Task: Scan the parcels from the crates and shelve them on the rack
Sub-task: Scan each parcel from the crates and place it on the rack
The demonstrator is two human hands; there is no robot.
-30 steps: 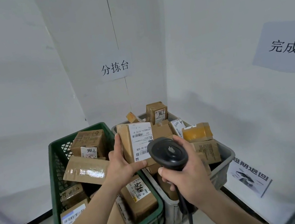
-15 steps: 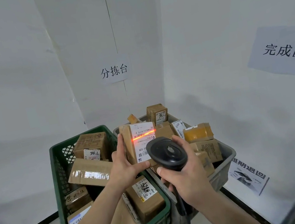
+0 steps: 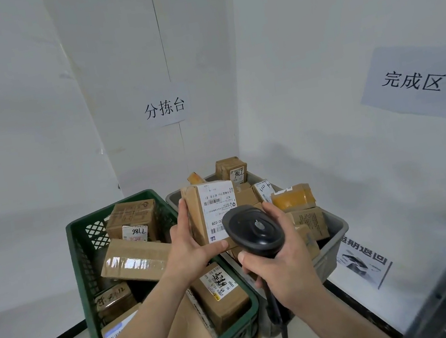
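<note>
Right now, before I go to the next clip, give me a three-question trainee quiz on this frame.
1. True or false: the left hand holds the parcel with its label facing the camera.
2. Which hand grips the scanner? A: the left; B: the right hand; C: neither.
3. Fill in: the crate at the left is ____ in colour; the bin to its right is grey.

Key: 1 true; 2 B; 3 green.
</note>
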